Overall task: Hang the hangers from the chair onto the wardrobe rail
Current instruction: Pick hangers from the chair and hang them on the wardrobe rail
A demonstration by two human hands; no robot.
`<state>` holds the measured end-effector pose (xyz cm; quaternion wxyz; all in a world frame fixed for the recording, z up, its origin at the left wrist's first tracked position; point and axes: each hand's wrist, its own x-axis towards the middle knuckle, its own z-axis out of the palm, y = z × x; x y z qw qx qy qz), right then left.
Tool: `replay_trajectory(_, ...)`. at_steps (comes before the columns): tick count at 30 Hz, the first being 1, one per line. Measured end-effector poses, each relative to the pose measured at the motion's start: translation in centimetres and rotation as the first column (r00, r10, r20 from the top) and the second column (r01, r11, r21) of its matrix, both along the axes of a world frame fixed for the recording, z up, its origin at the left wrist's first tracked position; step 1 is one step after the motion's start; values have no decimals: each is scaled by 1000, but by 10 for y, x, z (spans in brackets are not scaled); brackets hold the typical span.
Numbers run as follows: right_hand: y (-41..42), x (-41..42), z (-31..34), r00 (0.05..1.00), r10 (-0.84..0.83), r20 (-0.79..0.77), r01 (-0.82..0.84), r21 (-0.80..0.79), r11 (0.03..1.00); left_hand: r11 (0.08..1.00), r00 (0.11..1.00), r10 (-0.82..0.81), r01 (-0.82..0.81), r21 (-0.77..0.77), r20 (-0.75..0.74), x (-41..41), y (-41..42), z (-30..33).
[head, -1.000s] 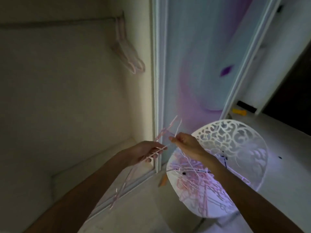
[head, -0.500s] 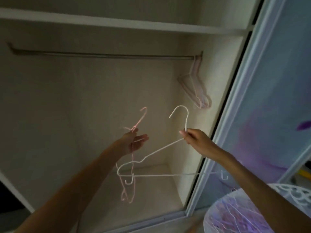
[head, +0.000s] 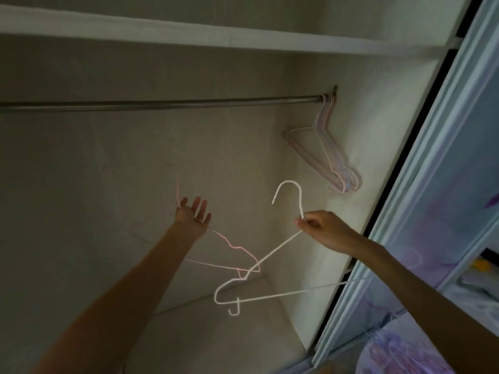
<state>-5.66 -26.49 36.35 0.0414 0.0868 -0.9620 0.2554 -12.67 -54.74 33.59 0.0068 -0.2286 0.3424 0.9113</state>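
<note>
Below the rail (head: 162, 104), the right hand (head: 321, 230) pinches a white hanger (head: 272, 255) by its neck. The left hand (head: 193, 215), fingers spread, carries a pink hanger (head: 232, 248) whose hook is too blurred to trace. More hangers (head: 328, 157) hang at the rail's right end.

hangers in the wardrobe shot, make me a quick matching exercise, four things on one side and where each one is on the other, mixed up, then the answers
Things
1. white hanger
2. pink hanger
3. bunch of hangers
4. shelf

Places
A. on the rail, at its right end
B. at the left hand
C. above the rail
D. pinched at the neck by the right hand

Pairs: 1-D, 2-B, 3-A, 4-C
</note>
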Motion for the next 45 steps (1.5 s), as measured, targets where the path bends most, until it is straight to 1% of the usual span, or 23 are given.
replay_trajectory(2,5,-10,1,991,-127,45,120,126,985,999,999,-18,20,-29,41,-14,3,-1)
replay_trajectory(4,15,-21,7,968,-218,127,200,140,970,994,999,-7,11,-108,32,-24,5,-1)
replay_trajectory(7,27,-33,20,918,-191,348,124,206,971,945,999,21,-34,-325,-41,-40,2,10)
replay_trajectory(9,32,-40,20,871,-177,458,96,195,976,858,998,-30,-6,-514,-62,-52,-1,21)
replay_trajectory(11,36,-51,19,861,-186,474,102,196,975,783,993,-111,65,-618,-36,-62,-1,30)
replay_trajectory(12,37,-62,22,865,-181,467,113,171,979,768,988,-150,104,-632,-21,-68,1,37)
replay_trajectory(13,35,-69,20,865,-178,469,148,101,984,754,982,-188,151,-640,10,-68,1,39)
replay_trajectory(15,30,-92,28,893,-158,421,220,-101,970,767,970,-241,209,-606,30,-71,8,48)
replay_trajectory(17,21,-121,43,936,-161,313,244,-249,937,803,962,-274,229,-550,0,-72,18,59)
replay_trajectory(19,9,-143,62,955,-178,238,255,-347,903,813,952,-306,259,-521,-4,-74,23,69)
replay_trajectory(21,-2,-167,87,970,-168,178,225,-380,897,827,948,-318,260,-499,-33,-81,28,80)
replay_trajectory(23,-12,-187,111,978,-164,133,202,-374,905,799,940,-338,265,-539,-39,-85,32,91)
replay_trajectory(26,-23,-208,135,983,-153,101,180,-362,915,694,940,-342,255,-674,3,-85,39,101)
replay_trajectory(28,-27,-220,143,982,-169,80,186,-343,921,658,945,-326,239,-714,16,-83,41,102)
replay_trajectory(31,-33,-234,142,976,-198,95,215,-235,948,643,950,-312,230,-731,25,-80,42,104)
replay_trajectory(36,-30,-249,122,981,-134,138,146,-78,986,583,944,-325,245,-774,54,-74,44,108)
replay_trajectory(37,-29,-254,116,978,-139,154,152,-78,985,565,944,-325,243,-789,59,-73,45,108)
replay_trajectory(39,-26,-255,109,968,-154,197,185,-146,972,537,940,-338,239,-809,54,-71,47,107)
replay_trajectory(41,-23,-255,104,964,-186,191,210,-118,970,521,933,-355,240,-819,48,-69,47,107)
replay_trajectory(42,-20,-255,103,966,-223,129,232,-65,971,520,932,-359,242,-819,48,-69,47,107)
replay_trajectory(43,-18,-253,103,968,-252,4,252,-16,968,524,931,-362,248,-815,51,-70,48,106)
replay_trajectory(44,-16,-250,106,948,-261,-179,263,-16,965,523,931,-363,247,-815,49,-71,47,107)
replay_trajectory(45,-14,-247,111,898,-253,-360,254,-47,966,521,931,-362,248,-817,51,-73,48,108)
